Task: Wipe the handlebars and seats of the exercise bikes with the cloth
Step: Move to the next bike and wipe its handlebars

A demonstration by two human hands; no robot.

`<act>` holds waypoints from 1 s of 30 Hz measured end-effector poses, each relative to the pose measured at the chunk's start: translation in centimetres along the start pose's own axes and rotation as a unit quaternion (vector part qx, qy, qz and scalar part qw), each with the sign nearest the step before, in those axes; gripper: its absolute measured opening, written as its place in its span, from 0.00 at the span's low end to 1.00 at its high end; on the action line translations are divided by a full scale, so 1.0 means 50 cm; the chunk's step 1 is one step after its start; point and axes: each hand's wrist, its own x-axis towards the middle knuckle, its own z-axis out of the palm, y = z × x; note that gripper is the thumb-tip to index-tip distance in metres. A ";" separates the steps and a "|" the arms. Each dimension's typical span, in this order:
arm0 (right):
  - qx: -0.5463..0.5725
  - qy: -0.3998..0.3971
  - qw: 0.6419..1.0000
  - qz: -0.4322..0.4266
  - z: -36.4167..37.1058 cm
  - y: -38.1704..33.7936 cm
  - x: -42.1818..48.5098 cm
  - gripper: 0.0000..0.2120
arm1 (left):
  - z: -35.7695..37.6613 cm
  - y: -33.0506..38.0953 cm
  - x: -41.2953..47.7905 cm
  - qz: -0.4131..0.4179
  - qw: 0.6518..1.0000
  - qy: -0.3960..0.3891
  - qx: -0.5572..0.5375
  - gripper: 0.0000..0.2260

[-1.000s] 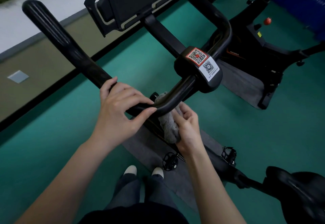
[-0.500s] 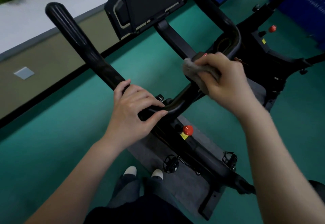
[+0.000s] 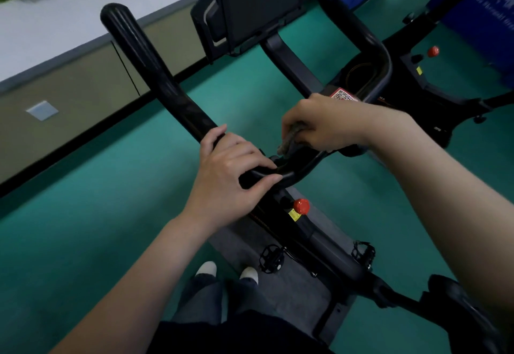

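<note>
A black exercise bike's handlebar [image 3: 155,75] runs from the upper left down to a central bend and up again on the right. My left hand [image 3: 230,170] grips the bar at the bend, fingers curled over it. My right hand [image 3: 325,122] holds a grey cloth [image 3: 289,139] against the bar just right of the bend, beside the centre block with a QR sticker [image 3: 343,95]. Most of the cloth is hidden under my fingers. The bike's black seat [image 3: 459,306] shows at the lower right.
A tablet holder [image 3: 256,6] stands above the handlebar. A red knob [image 3: 301,206] sits on the frame below my hands, pedals [image 3: 271,259] lower down on a grey mat [image 3: 303,292]. A second bike [image 3: 434,89] stands at the right on the green floor. My feet [image 3: 228,270] are beside the mat.
My right hand came up from under the bend with the cloth, over the QR block, and now has slid down-left along the bar. My left hand kept its grip.
</note>
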 end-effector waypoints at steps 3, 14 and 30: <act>0.046 -0.008 0.999 -0.018 0.010 -0.019 -0.004 0.14 | -0.003 -0.003 0.000 0.008 1.000 -0.004 -0.010 0.07; 0.132 0.116 0.984 0.044 0.032 -0.025 -0.052 0.10 | -0.022 -0.019 -0.002 0.039 0.997 -0.040 -0.048 0.08; 0.546 0.455 0.698 0.085 0.110 -0.190 -0.080 0.10 | -0.139 -0.034 -0.046 0.090 0.995 -0.017 -0.050 0.07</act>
